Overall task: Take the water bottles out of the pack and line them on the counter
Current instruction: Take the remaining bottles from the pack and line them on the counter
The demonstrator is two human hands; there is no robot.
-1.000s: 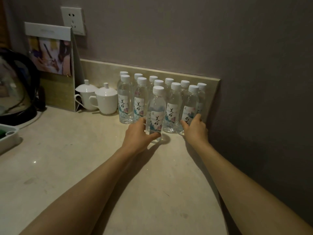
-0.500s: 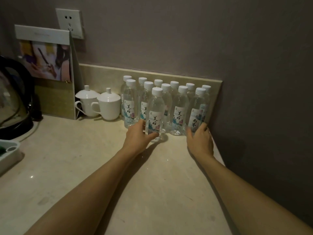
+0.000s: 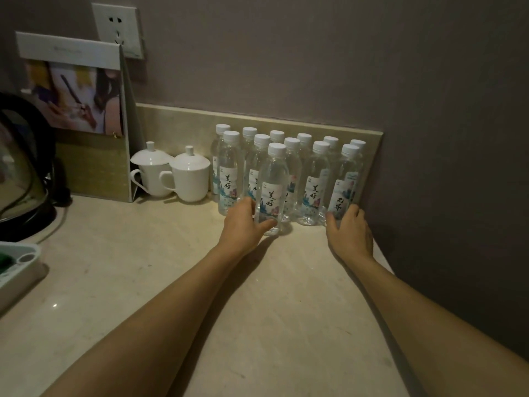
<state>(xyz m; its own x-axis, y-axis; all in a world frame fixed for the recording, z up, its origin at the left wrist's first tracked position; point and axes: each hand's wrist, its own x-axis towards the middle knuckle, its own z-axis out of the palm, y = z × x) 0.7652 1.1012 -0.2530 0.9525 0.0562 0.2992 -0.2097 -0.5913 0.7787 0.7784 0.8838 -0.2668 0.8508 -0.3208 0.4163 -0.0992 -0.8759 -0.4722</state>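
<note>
Several clear water bottles with white caps stand in two rows against the backsplash, among them one at the left of the front row [image 3: 229, 173]. One bottle [image 3: 273, 184] stands alone in front of the rows on the beige counter [image 3: 171, 282]. My left hand [image 3: 243, 224] grips this front bottle near its base, thumb across the front. My right hand [image 3: 347, 229] holds the base of the rightmost front-row bottle [image 3: 343, 187], fingers curled round it. No pack wrapping is in view.
Two white lidded cups [image 3: 189, 176] stand left of the bottles. A standing card [image 3: 77, 110] leans at the wall below a socket [image 3: 118, 30]. A dark kettle [image 3: 23, 167] and a white tray [image 3: 20, 265] sit at the far left. A wall closes the right side.
Both hands stay on the same bottles. The camera has moved a little, so the scene sits lower and further right in view. The bottles have not visibly shifted.
</note>
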